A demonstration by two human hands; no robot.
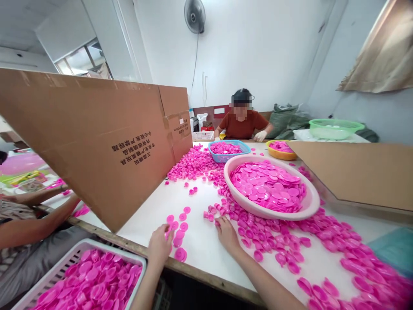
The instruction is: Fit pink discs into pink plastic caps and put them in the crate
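Note:
My left hand (160,246) rests near the table's front edge with its fingers curled over a few flat pink discs (179,227). My right hand (226,233) lies further right, fingers pinched at small pink caps (215,210) just below the big pink basin (309,206). That basin is heaped with pink discs (267,185). Loose pink caps (322,234) spread across the white table (200,241) to the right and toward the back.
A white crate (75,255) of pink discs sits at my lower left. Cardboard sheets (97,142) stand left and right. At the far end, a person in a red shirt (242,122) works by a blue basket (229,150) and an orange bowl (281,153). Another person's arms (35,215) are at the left.

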